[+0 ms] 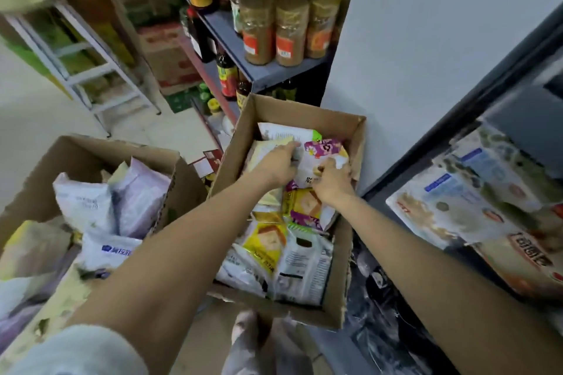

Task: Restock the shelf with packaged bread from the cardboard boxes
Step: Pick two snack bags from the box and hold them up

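An open cardboard box in the middle holds several packaged breads in white, yellow and purple wrappers. Both my hands are inside it at its far end. My left hand grips the edge of a white and purple bread pack. My right hand pinches the same pack at its lower right side. A yellow bread pack lies lower in the box. A second cardboard box at the left holds white and lilac bags. The shelf at the right carries several packaged breads.
A dark shelf unit behind the box holds brown jars and dark bottles. A metal step ladder stands at the back left on the pale floor, with stacked cartons beside it. A grey wall panel rises at the right.
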### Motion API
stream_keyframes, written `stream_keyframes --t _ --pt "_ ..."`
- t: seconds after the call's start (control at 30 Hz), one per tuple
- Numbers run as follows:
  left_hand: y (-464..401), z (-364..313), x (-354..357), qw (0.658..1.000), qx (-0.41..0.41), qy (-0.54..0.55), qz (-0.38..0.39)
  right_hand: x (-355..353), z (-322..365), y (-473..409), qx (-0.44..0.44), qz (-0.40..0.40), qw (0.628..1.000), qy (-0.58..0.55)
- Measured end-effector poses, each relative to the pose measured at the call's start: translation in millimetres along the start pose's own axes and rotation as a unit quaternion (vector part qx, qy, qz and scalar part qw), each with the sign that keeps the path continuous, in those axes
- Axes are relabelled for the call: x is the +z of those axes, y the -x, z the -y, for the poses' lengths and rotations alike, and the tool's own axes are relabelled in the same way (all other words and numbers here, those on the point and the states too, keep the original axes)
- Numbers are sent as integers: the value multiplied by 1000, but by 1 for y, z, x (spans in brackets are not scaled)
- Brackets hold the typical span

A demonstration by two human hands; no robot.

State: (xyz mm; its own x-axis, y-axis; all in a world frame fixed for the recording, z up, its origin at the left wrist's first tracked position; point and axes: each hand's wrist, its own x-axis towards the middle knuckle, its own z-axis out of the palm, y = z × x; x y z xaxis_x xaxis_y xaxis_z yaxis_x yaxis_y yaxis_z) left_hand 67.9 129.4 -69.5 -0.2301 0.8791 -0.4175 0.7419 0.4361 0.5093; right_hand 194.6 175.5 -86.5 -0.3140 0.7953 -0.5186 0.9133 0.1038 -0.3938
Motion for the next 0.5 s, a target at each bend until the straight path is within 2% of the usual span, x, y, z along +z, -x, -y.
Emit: stream_keyframes --t 0.1,0.23,0.4,0.5 --pt "-35 5 11 999 40 19 0 8 -3 -25 17 18 999 30" --pt "-65 -2 22 998 57 -32 15 15 -5 -34 34 8 997 69" --pt "-80 -12 22 995 32 -68 -68 26 -8 -37 29 -54 993 105" --pt "-72 -8 14 994 31 -25 -97 20 -10 -34 16 -25 994 109"
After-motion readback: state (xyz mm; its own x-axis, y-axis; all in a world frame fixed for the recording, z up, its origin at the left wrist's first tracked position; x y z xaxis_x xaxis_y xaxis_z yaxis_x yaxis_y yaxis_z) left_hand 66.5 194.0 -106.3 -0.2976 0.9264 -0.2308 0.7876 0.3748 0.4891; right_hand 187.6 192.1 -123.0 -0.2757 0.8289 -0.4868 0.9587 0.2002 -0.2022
